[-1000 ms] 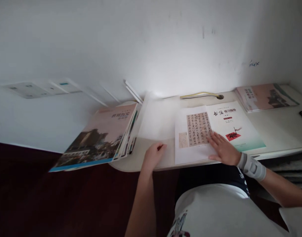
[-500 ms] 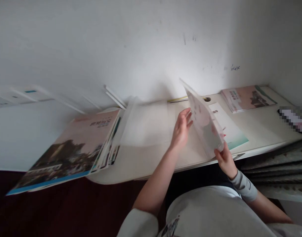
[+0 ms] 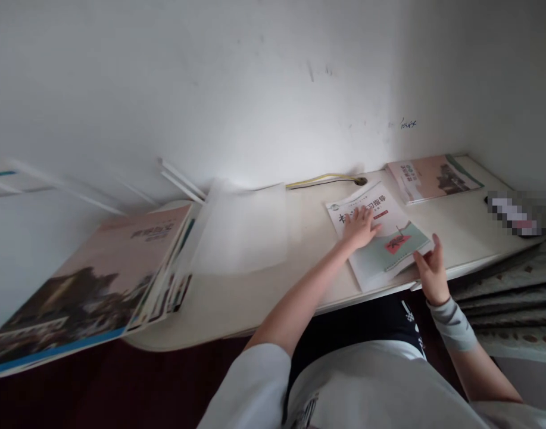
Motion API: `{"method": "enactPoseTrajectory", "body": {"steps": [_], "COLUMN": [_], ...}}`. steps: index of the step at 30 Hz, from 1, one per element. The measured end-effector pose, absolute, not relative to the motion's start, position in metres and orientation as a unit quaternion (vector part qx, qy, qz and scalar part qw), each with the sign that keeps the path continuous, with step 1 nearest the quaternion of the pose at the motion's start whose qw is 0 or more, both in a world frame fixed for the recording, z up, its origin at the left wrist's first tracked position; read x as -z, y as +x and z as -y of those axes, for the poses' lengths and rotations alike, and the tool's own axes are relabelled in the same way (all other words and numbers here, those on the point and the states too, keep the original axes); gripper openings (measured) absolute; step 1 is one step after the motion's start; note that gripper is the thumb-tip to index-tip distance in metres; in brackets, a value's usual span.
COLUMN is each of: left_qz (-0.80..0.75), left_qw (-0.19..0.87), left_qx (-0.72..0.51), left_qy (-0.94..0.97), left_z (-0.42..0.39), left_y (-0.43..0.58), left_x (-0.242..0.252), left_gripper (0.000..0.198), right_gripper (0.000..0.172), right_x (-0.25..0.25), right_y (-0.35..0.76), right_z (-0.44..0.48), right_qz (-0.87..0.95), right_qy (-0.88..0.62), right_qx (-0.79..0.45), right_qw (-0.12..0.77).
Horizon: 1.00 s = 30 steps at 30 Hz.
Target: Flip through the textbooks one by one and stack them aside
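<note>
A white and green calligraphy booklet with a red mark on its cover lies closed near the front edge of the pale desk. My left hand lies flat on the booklet's upper part, fingers spread. My right hand is just off the booklet's lower right corner, fingers loosely apart and holding nothing. A grey wrist band shows on my right forearm.
A translucent sheet lies on the desk's middle. A slanting stack of textbooks overhangs the left end. Another pink book lies at the back right beside a cable hole with a yellow cord. White wall stands behind.
The booklet's open page was lifted and turned over to the right, and the booklet now lies closed. My left hand moved from the translucent sheet onto the cover; my right hand let go.
</note>
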<state>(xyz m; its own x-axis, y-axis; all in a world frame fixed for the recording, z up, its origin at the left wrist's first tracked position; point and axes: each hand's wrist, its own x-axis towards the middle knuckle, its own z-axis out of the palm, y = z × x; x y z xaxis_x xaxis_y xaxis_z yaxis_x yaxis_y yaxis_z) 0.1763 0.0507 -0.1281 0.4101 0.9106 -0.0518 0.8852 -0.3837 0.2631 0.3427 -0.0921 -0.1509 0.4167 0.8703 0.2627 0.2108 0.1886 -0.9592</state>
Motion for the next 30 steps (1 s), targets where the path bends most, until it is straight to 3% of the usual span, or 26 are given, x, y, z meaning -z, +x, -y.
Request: {"method": "enactPoseTrajectory", "body": {"steps": [2, 4, 9, 11, 16, 20, 23, 26, 30], "left_qz": [-0.579, -0.617, -0.641, -0.65, -0.657, -0.662, -0.536, -0.455, -0.483], "left_qw": [0.078, 0.045, 0.038, 0.039, 0.076, 0.04, 0.014, 0.072, 0.093], "left_qx": [-0.037, -0.03, 0.008, 0.03, 0.112, 0.026, -0.114, -0.058, 0.013], "left_qy": [0.811, 0.785, 0.767, 0.759, 0.741, 0.748, 0.836, 0.885, 0.871], "left_z": [-0.068, -0.084, -0.089, -0.076, -0.023, 0.023, 0.036, 0.026, -0.003], "left_y": [0.162, 0.148, 0.114, 0.097, 0.047, 0.054, 0.094, 0.125, 0.106], "left_x": [0.122, 0.115, 0.095, 0.088, 0.068, 0.065, 0.083, 0.109, 0.129], "left_gripper": [0.072, 0.067, 0.046, 0.043, 0.032, 0.037, 0.045, 0.054, 0.067], "right_gripper": [0.082, 0.082, 0.049, 0.045, 0.058, 0.063, 0.057, 0.05, 0.057], "right_x": [0.156, 0.161, 0.165, 0.162, 0.134, 0.107, 0.11, 0.128, 0.141], "right_y": [0.364, 0.379, 0.394, 0.401, 0.411, 0.375, 0.327, 0.302, 0.339], "right_z": [0.089, 0.089, 0.079, 0.064, 0.01, -0.004, 0.012, 0.028, 0.033], "right_qz": [0.5, 0.548, 0.657, 0.682, 0.71, 0.733, 0.801, 0.853, 0.833], "right_qy": [-0.635, -0.674, -0.662, -0.652, -0.674, -0.653, -0.568, -0.504, -0.548], "right_qx": [-0.2, -0.132, -0.015, -0.01, -0.005, 0.11, 0.085, 0.015, 0.001], "right_qw": [0.554, 0.476, 0.361, 0.331, 0.204, 0.158, 0.171, 0.136, 0.075]}}
